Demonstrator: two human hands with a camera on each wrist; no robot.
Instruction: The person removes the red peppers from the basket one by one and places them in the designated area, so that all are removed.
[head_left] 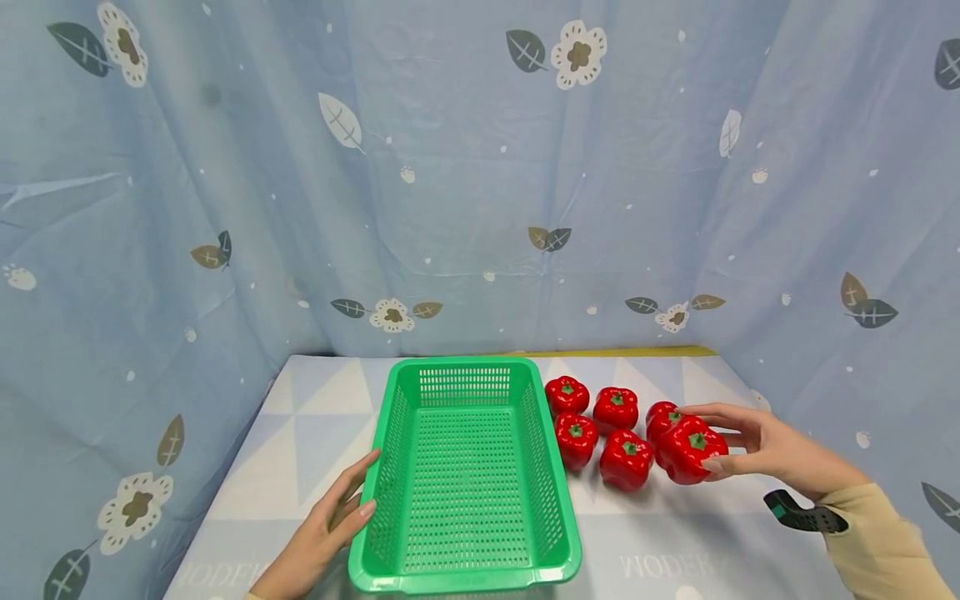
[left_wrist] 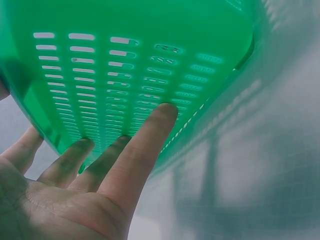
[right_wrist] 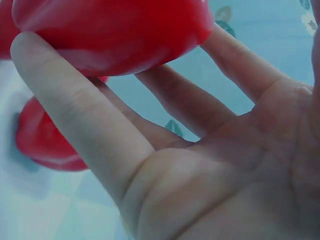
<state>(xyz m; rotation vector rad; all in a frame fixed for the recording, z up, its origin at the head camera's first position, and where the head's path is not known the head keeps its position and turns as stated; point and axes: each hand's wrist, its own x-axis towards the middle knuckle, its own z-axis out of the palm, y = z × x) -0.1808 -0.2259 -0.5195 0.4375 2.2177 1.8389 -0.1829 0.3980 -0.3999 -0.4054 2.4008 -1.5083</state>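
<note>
A glossy red bell pepper (head_left: 691, 450) with a green stem is gripped between the thumb and fingers of my right hand (head_left: 780, 446), raised over the table. In the right wrist view, the fingers reach along the underside of the held pepper (right_wrist: 120, 35). My left hand (head_left: 326, 525) rests at the left side of a green plastic basket (head_left: 363, 557); in the left wrist view its straight fingers touch the slotted wall (left_wrist: 120, 65) from outside. Nothing lies inside the basket. Another red bell pepper (head_left: 660, 417) sits just behind the held one, partly hidden by it.
Several more red bell peppers stand on the table between basket and right hand, among them one near the front (head_left: 626, 460) and one against the basket's rim (head_left: 576, 440). A blue patterned curtain (head_left: 480, 183) hangs behind the table (head_left: 255, 492) and at both sides.
</note>
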